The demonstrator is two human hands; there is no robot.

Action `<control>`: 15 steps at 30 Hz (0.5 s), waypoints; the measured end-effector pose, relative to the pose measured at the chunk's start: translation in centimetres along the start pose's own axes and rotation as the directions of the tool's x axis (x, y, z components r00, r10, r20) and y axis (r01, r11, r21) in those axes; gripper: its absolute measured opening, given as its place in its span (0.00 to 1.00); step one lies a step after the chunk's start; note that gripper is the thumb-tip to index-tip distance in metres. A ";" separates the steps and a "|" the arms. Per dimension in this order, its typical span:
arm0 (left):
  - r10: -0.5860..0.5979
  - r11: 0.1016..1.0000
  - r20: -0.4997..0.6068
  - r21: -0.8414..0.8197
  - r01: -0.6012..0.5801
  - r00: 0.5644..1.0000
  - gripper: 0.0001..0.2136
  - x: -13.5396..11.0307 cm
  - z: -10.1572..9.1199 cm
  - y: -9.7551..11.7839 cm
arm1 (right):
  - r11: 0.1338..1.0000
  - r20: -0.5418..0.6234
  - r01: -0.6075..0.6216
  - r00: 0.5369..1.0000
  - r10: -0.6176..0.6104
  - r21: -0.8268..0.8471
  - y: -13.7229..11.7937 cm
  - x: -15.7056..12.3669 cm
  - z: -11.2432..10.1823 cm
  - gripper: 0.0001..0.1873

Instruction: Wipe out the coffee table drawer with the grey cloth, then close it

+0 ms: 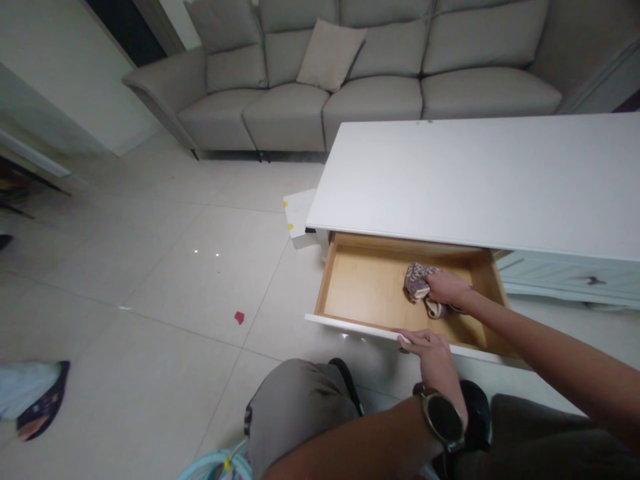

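Observation:
A wooden drawer (pixel 370 280) with a white front is pulled out from a white coffee table (pixel 460 180). Inside it, my right hand (pixel 447 287) grips a bunched, brown-and-cream patterned cloth (pixel 416 279) against the drawer's bottom, right of the middle. My left hand (pixel 430 350), with a watch (pixel 444 419) on its wrist, rests on the top edge of the drawer front, fingers bent over it beside the dark knob (pixel 403 348). No other object shows on the visible part of the drawer's bottom.
A long grey sofa (pixel 375 110) with a cushion (pixel 330 55) stands behind the table. On the tiled floor are a white box (pixel 300 217), a red scrap (pixel 239 318) and a light-blue basket or bucket (pixel 215 465). Another person's foot (pixel 43 400) shows at left.

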State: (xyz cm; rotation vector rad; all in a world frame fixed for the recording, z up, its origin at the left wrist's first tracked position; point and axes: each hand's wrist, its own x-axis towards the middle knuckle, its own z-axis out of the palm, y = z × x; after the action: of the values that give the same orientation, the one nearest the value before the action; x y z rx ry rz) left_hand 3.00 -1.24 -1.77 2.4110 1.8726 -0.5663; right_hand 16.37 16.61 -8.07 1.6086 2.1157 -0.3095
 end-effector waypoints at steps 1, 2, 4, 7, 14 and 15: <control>-0.003 1.000 -0.005 -0.001 0.003 1.000 0.20 0.0 0.0 0.0 | 1.000 -0.004 0.003 1.000 -0.003 -0.001 -0.1 0.1 -0.1 0.19; -0.005 1.000 -0.010 -0.004 0.005 1.000 0.20 -0.1 0.0 0.0 | 1.000 -0.011 0.005 1.000 -0.005 -0.003 -0.1 0.3 -0.2 0.19; -0.009 1.000 -0.016 -0.012 0.009 1.000 0.20 -0.2 0.0 0.0 | 1.000 -0.025 0.003 1.000 -0.003 -0.016 -0.3 0.5 -0.5 0.19; 0.001 1.000 -0.004 -0.010 -0.001 1.000 0.20 -0.2 0.0 0.0 | 0.999 -0.048 -0.004 0.999 0.002 -0.047 -0.6 0.9 -0.9 0.17; 0.004 1.000 -0.006 0.009 -0.004 1.000 0.19 -0.2 0.2 0.2 | 0.994 -0.089 0.042 0.995 -0.051 -0.101 -2.1 3.0 -1.5 0.26; -0.001 1.000 -0.004 -0.003 0.001 1.000 0.19 -0.2 0.2 0.3 | 0.993 -0.097 0.046 0.994 -0.056 -0.107 -2.5 3.4 -1.7 0.27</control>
State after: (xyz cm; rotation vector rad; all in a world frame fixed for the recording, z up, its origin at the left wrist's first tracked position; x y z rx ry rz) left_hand 3.16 -1.53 -1.97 2.4107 1.8751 -0.5591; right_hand 12.91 19.52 -8.51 1.5413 2.2117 -0.1344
